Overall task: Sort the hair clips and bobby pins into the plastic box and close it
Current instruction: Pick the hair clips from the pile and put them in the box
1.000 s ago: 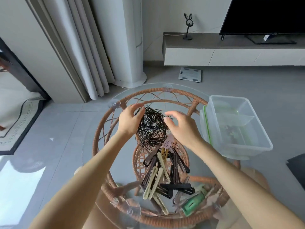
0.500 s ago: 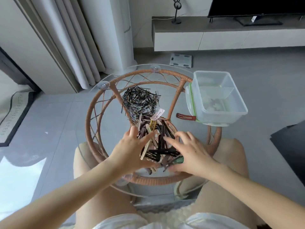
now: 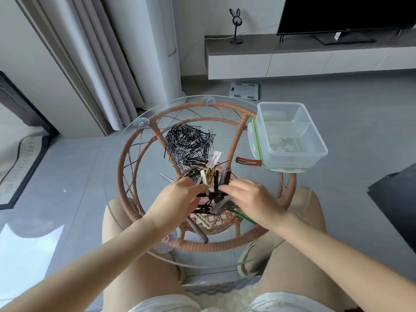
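A pile of mixed hair clips lies near the middle of the glass-topped rattan table. My left hand and my right hand close in on the pile from both sides, fingers curled around clips. A green clip sticks out under my right hand. Behind the clips is a heap of black bobby pins, with a pink clip at its edge. The clear plastic box stands open at the table's right edge on its green-sealed lid. A brown clip lies beside it.
A purple clip lies loose near the table's front. My knees are under the glass. On the floor behind are a bathroom scale, curtains at the left and a TV console. A dark object sits at the right.
Both hands left the bobby pin heap, came down onto the hair clip pile and have now closed together on it, bunching the clips. The camera view has tilted.
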Tool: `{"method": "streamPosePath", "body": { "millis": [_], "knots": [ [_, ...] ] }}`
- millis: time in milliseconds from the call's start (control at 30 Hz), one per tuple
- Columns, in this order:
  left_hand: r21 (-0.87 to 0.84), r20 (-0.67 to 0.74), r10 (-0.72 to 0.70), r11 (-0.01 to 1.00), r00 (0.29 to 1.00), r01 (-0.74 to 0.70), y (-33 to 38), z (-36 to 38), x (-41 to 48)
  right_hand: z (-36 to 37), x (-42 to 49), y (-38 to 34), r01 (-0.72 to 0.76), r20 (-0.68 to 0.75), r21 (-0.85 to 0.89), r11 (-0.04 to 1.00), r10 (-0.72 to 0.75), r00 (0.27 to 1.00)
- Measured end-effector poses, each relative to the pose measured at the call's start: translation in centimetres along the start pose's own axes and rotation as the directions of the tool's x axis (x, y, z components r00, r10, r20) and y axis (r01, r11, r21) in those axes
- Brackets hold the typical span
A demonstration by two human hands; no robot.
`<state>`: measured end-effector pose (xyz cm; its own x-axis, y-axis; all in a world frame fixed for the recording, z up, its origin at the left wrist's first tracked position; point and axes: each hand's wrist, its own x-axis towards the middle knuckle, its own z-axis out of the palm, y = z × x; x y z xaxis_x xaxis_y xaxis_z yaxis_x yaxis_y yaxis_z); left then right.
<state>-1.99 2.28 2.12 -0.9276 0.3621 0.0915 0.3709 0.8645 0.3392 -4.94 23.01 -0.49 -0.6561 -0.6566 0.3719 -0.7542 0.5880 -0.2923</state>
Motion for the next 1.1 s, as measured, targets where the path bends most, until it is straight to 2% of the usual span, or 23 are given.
{"method": "streamPosePath", "body": {
  "millis": [67, 133, 200, 300, 400, 500, 600, 700, 767, 833, 900, 967, 1033, 1100],
  "knots": [
    [-0.015, -0.045, -0.013, 1.0, 0.999, 0.013, 0.1, -0.5, 0.6, -0.6, 0.4, 0.1, -0.054, -0.041, 0.026, 0.998, 0.055, 0.998],
    [-0.036, -0.076, -0.029, 0.999, 0.997, 0.027, 0.2, -1.4, 1.7, -1.3, 0.5, 0.4, -0.143, -0.085, 0.123, 0.982, 0.154, 0.984],
    [-0.084, -0.113, -0.049, 0.996, 0.992, 0.04, 0.4, -2.3, 2.6, -2.2, 0.7, 0.7, -0.237, -0.124, 0.232, 0.943, 0.271, 0.955],
    [-0.16, -0.155, -0.092, 0.985, 0.984, 0.067, 1.3, -3.7, 4.5, -4.1, 0.9, 1.4, -0.332, -0.204, 0.3, 0.894, 0.4, 0.894],
    [-0.271, -0.191, -0.149, 0.958, 0.97, 0.094, 3.1, -4.9, 6.9, -6.8, 1.0, 3.3, -0.396, -0.321, 0.294, 0.87, 0.48, 0.817],
    [-0.353, -0.247, -0.109, 0.935, 0.963, 0.015, 5.5, -4.8, 10.5, -9.5, 0.8, 7.0, -0.503, -0.418, 0.245, 0.829, 0.559, 0.716],
    [-0.396, -0.238, -0.044, 0.917, 0.97, -0.056, 8.1, -3.1, 14.8, -10.7, 0.7, 11.0, -0.646, -0.36, 0.132, 0.752, 0.644, 0.675],
    [-0.375, -0.172, 0.021, 0.923, 0.985, -0.085, 10.1, -0.4, 18.7, -10.2, 0.8, 13.7, -0.709, -0.147, 0.007, 0.705, 0.702, 0.697],
    [-0.355, -0.075, 0.05, 0.932, 0.996, -0.074, 10.9, 1.0, 20.3, -9.8, 0.8, 14.4, -0.718, -0.027, -0.007, 0.696, 0.717, 0.696],
    [-0.316, 0.016, 0.068, 0.947, 0.998, -0.06, 10.8, 1.6, 20.9, -9.8, 0.6, 14.3, -0.721, 0.034, -0.005, 0.692, 0.721, 0.692],
    [-0.256, 0.003, 0.08, 0.964, 0.997, -0.076, 10.1, 1.2, 20.6, -10.3, 0.4, 13.6, -0.709, -0.005, -0.079, 0.701, 0.711, 0.704],
    [-0.206, -0.077, 0.072, 0.975, 0.994, -0.086, 8.8, 0.2, 19.8, -10.7, 0.2, 12.2, -0.657, -0.151, -0.17, 0.734, 0.64, 0.753],
    [-0.177, -0.129, 0.036, 0.983, 0.991, -0.059, 7.3, -0.9, 18.3, -10.5, 0.1, 9.7, -0.578, -0.266, -0.145, 0.803, 0.531, 0.805],
    [-0.162, -0.131, -0.011, 0.987, 0.991, -0.01, 5.5, -1.8, 16.1, -9.3, 0.2, 7.1, -0.455, -0.258, -0.118, 0.883, 0.415, 0.872]
  ]
}}
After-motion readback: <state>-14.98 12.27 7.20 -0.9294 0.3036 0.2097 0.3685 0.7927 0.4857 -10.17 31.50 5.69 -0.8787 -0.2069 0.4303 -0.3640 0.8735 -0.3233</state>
